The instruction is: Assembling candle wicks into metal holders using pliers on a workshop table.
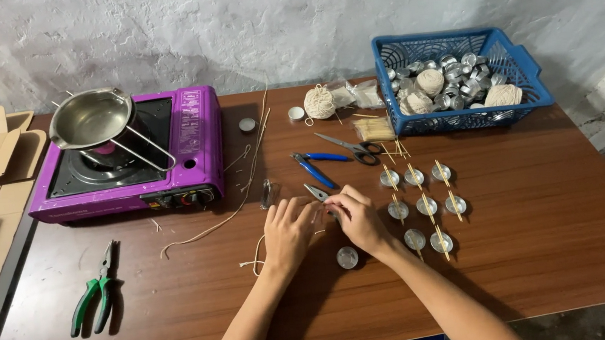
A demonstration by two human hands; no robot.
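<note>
- The left hand [288,230] and right hand [357,217] meet at the middle of the brown wooden table [553,240], fingers curled and pinched together over something small; what sits between the fingertips is too small to tell.
- A thin off-white wick string [256,259] loops on the table just under the left wrist and seems to run up into the pinched fingers.
- The small blue-handled pliers [316,180] lie just beyond the fingertips, jaws pointing toward the hands.
- A single round silver tealight cup [347,257] sits between the two wrists, untouched.
- To the right stand rows of silver cups with thin wooden sticks laid across them [426,205].
- Farther back: grey-handled scissors [353,149], a blue plastic basket of cups and string balls [510,55], and a purple portable stove carrying a steel pot [192,137].
- Green-handled pliers [96,292] lie at the left.
</note>
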